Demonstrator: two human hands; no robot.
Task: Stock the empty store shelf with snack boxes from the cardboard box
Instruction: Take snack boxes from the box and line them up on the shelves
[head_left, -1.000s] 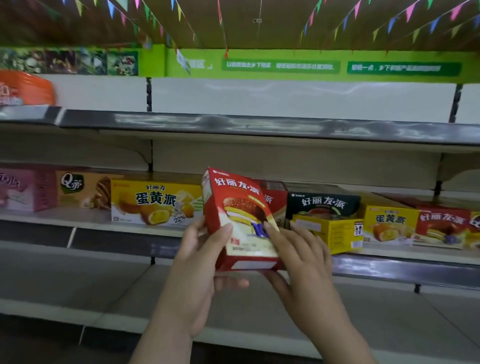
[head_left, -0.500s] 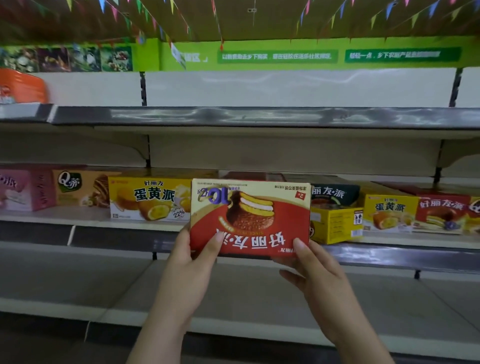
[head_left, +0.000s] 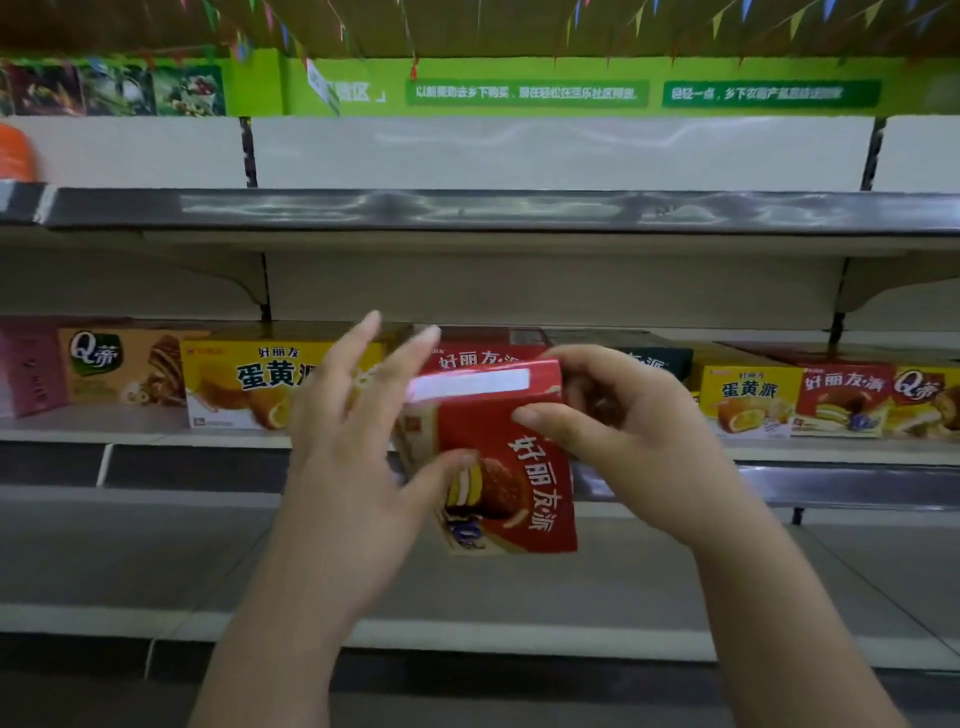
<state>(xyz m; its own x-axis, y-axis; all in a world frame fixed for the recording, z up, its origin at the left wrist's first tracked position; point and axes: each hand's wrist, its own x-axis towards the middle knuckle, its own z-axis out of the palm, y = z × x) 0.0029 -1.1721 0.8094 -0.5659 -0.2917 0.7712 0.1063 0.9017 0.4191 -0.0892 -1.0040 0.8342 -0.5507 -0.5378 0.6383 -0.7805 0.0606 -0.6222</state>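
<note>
Red box (head_left: 498, 457) held mid-air before shelf (head_left: 156, 431), front face turned sideways. Right hand (head_left: 623, 431) fingers curled round top corner; left hand (head_left: 353, 447) fingers spread, thumb pressing face. Best righted upright, then slid into row.

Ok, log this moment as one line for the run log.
phase: turning box before shelving | left hand: thumb on red snack box, fingers straight | right hand: grips box top | middle shelf: partly stocked
</note>
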